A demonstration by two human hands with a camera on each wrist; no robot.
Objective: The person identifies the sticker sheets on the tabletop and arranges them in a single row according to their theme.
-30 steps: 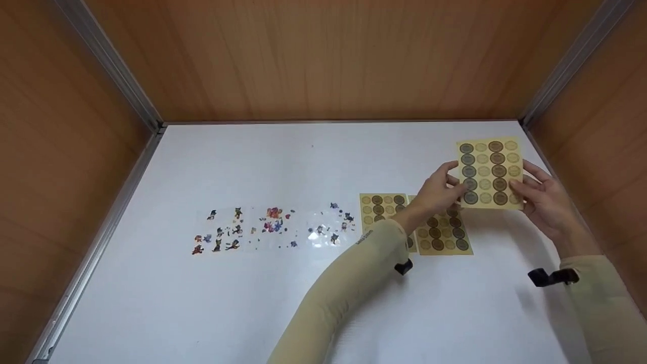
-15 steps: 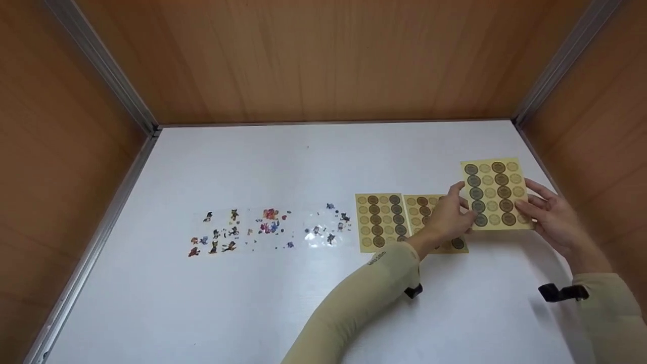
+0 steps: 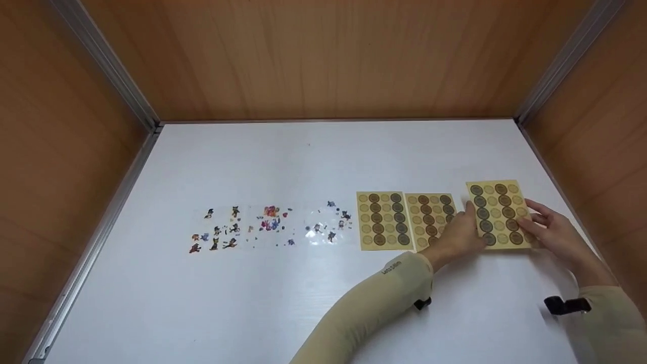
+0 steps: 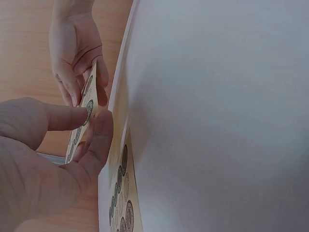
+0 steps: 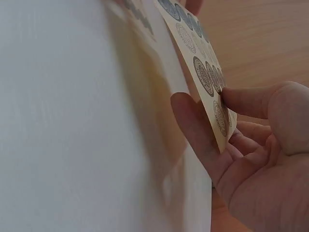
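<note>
Left hand (image 3: 457,235) and right hand (image 3: 551,230) pinching one yellow sticker sheet (image 3: 500,215) by its two side edges, low over the white table (image 3: 303,303) at the right. Just left, two more yellow sheets (image 3: 404,220) lying flat. Farther left, clear cartoon stickers (image 3: 268,227).

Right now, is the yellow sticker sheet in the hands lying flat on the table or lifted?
Lifted and tilted: the sticker sheet stands off the table, pinched by the left hand and right hand.

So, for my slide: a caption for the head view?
Both hands hold a tan sticker sheet above the white table.
</note>
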